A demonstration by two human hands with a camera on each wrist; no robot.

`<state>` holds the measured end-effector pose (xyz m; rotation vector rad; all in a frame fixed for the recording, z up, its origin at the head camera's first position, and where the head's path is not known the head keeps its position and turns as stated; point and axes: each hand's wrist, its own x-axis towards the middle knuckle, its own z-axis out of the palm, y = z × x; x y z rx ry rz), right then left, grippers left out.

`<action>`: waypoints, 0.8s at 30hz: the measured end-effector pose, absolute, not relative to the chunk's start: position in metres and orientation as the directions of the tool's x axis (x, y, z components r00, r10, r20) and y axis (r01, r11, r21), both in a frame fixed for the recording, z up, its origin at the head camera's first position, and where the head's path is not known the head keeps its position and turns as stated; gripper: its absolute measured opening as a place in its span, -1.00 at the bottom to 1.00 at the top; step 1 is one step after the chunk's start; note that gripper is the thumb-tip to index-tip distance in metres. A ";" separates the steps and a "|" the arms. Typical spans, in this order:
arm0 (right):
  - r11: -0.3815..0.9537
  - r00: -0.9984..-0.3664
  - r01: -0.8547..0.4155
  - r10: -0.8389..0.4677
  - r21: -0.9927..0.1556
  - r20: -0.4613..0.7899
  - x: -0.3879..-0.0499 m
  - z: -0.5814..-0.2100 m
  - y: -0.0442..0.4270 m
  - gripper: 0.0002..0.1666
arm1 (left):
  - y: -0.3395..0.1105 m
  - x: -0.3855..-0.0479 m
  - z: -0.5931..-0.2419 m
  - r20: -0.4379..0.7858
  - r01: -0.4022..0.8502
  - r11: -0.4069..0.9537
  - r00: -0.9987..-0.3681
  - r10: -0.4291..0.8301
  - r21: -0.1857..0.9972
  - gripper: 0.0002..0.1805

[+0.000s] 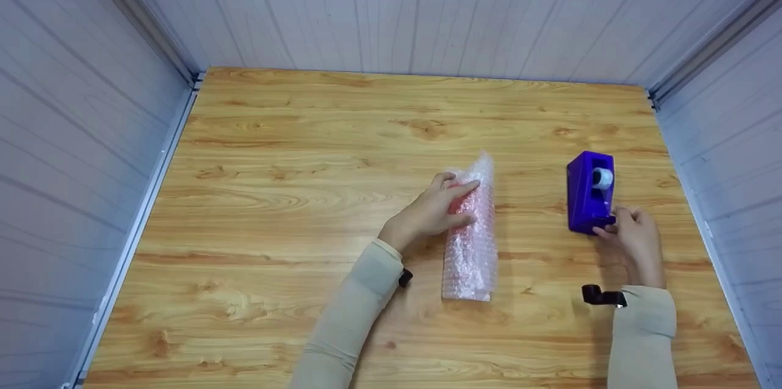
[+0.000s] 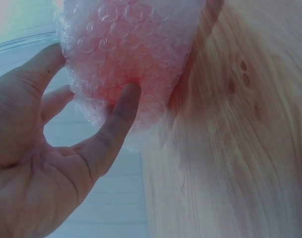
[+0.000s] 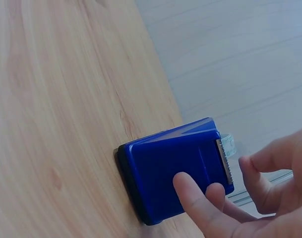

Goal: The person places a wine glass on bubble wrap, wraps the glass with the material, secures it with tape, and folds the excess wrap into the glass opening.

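Note:
A roll of bubble wrap [image 1: 470, 254] with something reddish inside lies lengthwise on the table in the head view. My left hand [image 1: 431, 209] rests on its upper part, fingers spread. In the left wrist view a fingertip presses the bubble wrap [image 2: 126, 44], and other fingers touch its edge. At the right stands a blue tape dispenser [image 1: 580, 193] with a roll of clear tape [image 1: 602, 179]. My right hand [image 1: 638, 242] is at its cutter end. A short tape end [image 3: 229, 145] sticks out past the toothed cutter [image 3: 224, 161]; the right fingers are close to it, bent and apart.
The wood-grain table [image 1: 275, 206] is enclosed by pale panel walls [image 1: 391, 10] at the back and both sides. Black camera mounts [image 1: 602, 296] sit on the wrists. The dispenser stands right of the bubble wrap, with bare tabletop between them.

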<state>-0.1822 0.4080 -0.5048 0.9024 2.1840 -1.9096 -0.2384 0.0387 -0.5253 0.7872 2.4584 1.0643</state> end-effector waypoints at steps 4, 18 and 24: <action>-0.015 -0.823 0.456 0.373 -0.890 -0.428 -0.181 -0.506 0.406 -0.75 | 0.038 -0.238 -0.525 -0.093 0.344 0.557 -0.786 0.612 0.756 -0.21; -0.203 -0.802 0.380 0.414 -0.902 -0.431 -0.173 -0.513 0.401 -0.80 | 0.038 -0.236 -0.527 -0.082 0.344 0.556 -0.794 0.602 0.757 -0.21; -0.282 -0.768 0.303 0.493 -0.910 -0.409 -0.172 -0.521 0.398 -0.80 | 0.037 -0.236 -0.529 -0.072 0.348 0.554 -0.797 0.599 0.756 -0.21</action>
